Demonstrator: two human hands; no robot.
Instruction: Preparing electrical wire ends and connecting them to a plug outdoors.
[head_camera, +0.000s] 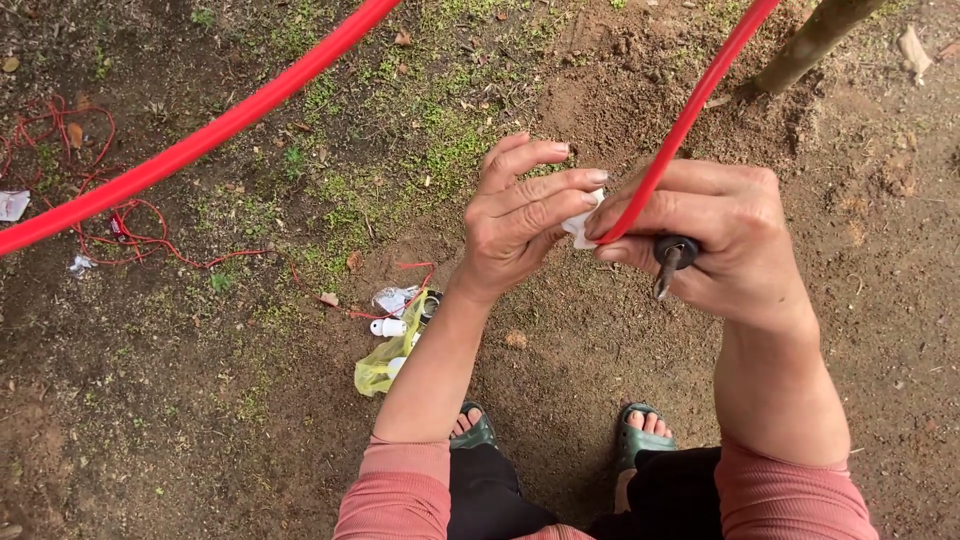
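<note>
A tangle of thin red cord (120, 225) lay on the bare soil far left of the red hose (200, 140), beneath its long arc. Nearer the person, a yellow plastic bag (378, 368) with small white fittings (388, 327) sat on the ground below and left of the hose's held end. The left hand (520, 215) was closed in a pinch on a small white piece (580, 228), pressed against the hose end. Just right of it, the right hand (720, 245) was clenched around the hose end, with a dark-handled tool (672, 258) also tucked in its grip, tip pointing down. Green sandals (640, 435) stood on the soil below the hands. A thin tree trunk (810, 45) rose right of the hose's upper stretch.
</note>
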